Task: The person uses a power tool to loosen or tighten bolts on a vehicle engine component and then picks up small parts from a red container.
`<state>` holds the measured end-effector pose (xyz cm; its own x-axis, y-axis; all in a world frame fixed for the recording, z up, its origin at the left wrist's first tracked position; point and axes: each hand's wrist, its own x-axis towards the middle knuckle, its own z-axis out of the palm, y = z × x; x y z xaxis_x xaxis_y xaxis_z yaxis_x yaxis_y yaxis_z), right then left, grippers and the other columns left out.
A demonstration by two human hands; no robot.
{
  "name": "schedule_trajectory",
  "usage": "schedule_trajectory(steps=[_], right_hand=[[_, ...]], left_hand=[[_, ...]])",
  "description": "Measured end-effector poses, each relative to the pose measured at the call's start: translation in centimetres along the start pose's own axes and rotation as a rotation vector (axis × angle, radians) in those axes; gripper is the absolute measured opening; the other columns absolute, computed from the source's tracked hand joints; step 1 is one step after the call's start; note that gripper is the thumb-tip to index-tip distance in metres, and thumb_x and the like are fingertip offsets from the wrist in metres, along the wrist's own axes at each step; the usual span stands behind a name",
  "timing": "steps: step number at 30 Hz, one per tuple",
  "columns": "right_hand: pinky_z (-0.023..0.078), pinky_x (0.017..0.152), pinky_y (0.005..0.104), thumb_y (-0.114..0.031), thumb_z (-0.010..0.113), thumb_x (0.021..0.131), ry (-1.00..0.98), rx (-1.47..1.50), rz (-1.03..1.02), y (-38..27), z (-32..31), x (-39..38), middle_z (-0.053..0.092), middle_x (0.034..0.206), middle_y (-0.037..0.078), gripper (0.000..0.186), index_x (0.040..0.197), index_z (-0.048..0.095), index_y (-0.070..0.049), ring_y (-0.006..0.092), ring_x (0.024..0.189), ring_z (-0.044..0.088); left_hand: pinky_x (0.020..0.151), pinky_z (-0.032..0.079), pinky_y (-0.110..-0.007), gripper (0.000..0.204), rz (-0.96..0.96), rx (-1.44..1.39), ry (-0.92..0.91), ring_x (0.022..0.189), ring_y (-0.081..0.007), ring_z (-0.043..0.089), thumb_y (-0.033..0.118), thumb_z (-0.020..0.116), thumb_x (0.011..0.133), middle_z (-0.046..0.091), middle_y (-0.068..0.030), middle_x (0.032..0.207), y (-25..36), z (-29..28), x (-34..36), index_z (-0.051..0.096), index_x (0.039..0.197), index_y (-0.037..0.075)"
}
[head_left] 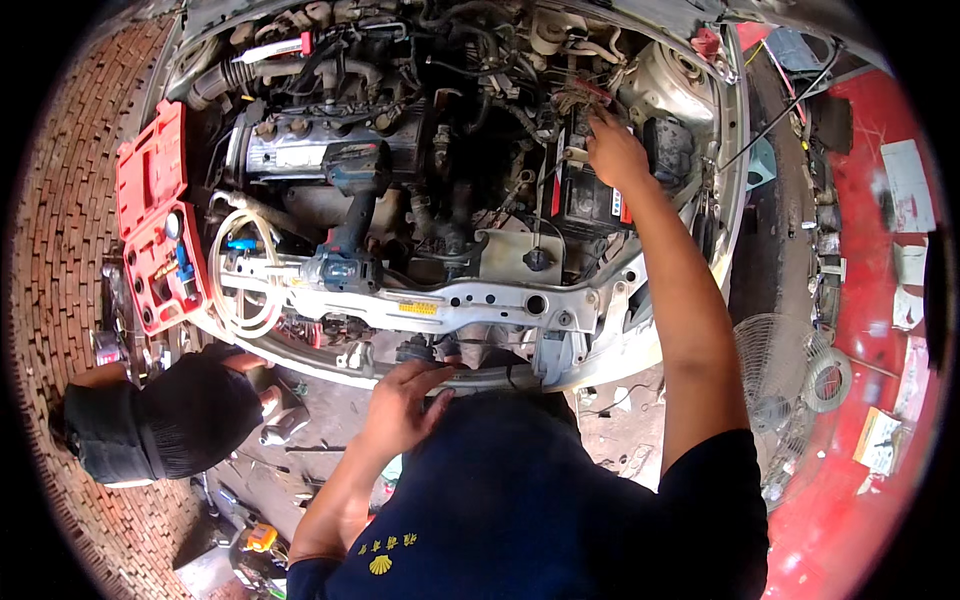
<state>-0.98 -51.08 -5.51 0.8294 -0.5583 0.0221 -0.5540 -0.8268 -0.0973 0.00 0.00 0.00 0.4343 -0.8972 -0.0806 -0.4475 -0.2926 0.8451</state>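
Note:
My right hand (617, 150) reaches over a dark car battery (583, 195) with red labelling. Its fingers stretch out to the cables (580, 100) at the battery's far end, and the fingertips seem to touch them; no held thing shows. My left hand (408, 407) lies on the car's front edge (475, 380), fingers extended and thumb apart, with nothing visible in it. Between the engine and the front crossmember (470, 307), a dark cordless power tool (345, 235) lies with its battery pack toward me.
A red tool case (155, 215) with a pressure gauge stands open at the left. Beside it hangs a coiled clear hose (235, 300). Another person (180, 415) in dark clothes crouches at lower left. A fan (790, 390) stands at right. A red-white tube (275, 48) lies atop the engine.

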Motion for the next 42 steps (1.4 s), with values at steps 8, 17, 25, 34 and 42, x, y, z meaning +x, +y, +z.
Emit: schedule_trajectory(steps=[8,17,25,34,42], right_hand=[[0.053,0.096,0.0507,-0.027,0.06,0.097,-0.186,-0.12,-0.019,-1.0,-0.7,2.9,0.069,0.122,0.023,0.034,0.122,0.069,-0.007,0.0417,0.112,0.066],[0.052,0.094,0.0535,-0.028,0.061,0.098,0.002,-0.038,-0.061,0.1,0.8,2.5,0.067,0.12,0.026,0.031,0.111,0.071,-0.002,0.0456,0.114,0.063],[0.051,0.1,0.0482,-0.018,0.056,0.1,-0.093,0.001,-0.144,3.3,0.7,4.6,0.069,0.12,0.024,0.035,0.13,0.067,-0.005,0.0427,0.116,0.064],[0.053,0.098,0.0472,-0.01,0.05,0.095,-0.257,0.09,-0.199,5.3,-3.1,6.7,0.071,0.114,0.026,0.038,0.126,0.072,-0.009,0.0425,0.108,0.068],[0.051,0.099,0.0416,-0.017,0.053,0.103,-0.088,0.133,-0.217,5.5,-5.0,4.5,0.069,0.126,0.022,0.038,0.139,0.062,-0.009,0.039,0.116,0.067]], left_hand=[[0.077,0.057,-0.045,0.027,0.0,-0.028,0.023,0.09,-0.0377,0.068,0.011,0.076,0.088,0.07,-0.0169,0.099,-1.6,-1.2,0.4,0.073,0.113,0.003],[0.079,0.056,-0.045,0.027,0.058,-0.075,0.05,0.091,-0.0375,0.067,0.015,0.073,0.09,0.067,-0.0161,0.098,-2.6,-0.7,0.7,0.073,0.115,0.003],[0.087,0.055,-0.042,0.028,-0.088,-0.101,0.021,0.099,-0.0376,0.069,0.009,0.074,0.089,0.071,-0.0191,0.106,-2.0,-0.4,-0.2,0.073,0.116,0.001],[0.083,0.055,-0.041,0.024,-0.088,-0.086,0.018,0.092,-0.0354,0.068,0.006,0.076,0.088,0.071,-0.0179,0.1,-1.6,-0.5,1.7,0.074,0.111,0.0],[0.084,0.056,-0.043,0.027,-0.103,-0.1,-0.006,0.095,-0.0372,0.069,0.01,0.076,0.088,0.071,-0.0169,0.105,-1.5,-0.3,2.9,0.074,0.114,0.003]])
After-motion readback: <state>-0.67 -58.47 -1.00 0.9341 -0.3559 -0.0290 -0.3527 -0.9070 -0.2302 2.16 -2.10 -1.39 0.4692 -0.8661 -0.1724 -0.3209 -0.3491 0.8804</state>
